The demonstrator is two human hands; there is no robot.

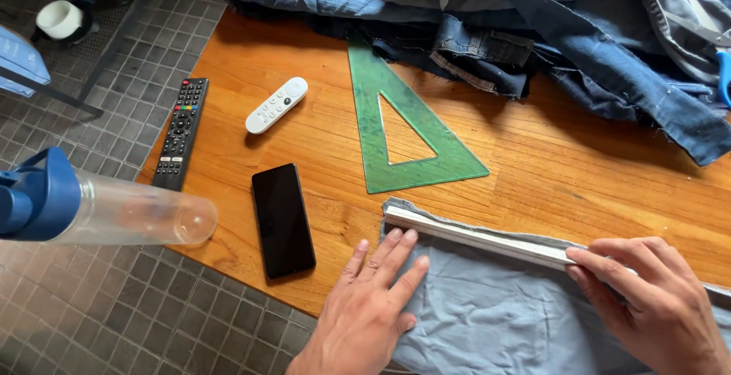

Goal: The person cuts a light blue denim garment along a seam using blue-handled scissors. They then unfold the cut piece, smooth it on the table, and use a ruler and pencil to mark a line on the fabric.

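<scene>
left hand [365, 310] flat on soft pale-blue cloth [495, 314], right hand [659, 299] pinching a slim white ruler [480, 236] (wooden table [548, 169])

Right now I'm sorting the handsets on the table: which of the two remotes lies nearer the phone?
The white remote, short and rounded, lies nearer the black phone. The long black remote sits farther left, at the table edge.

I'm seeing pale blue cloth [495, 314] lying flat at table's 5 o'clock | metal ruler [487, 239] lying along its top edge
</scene>
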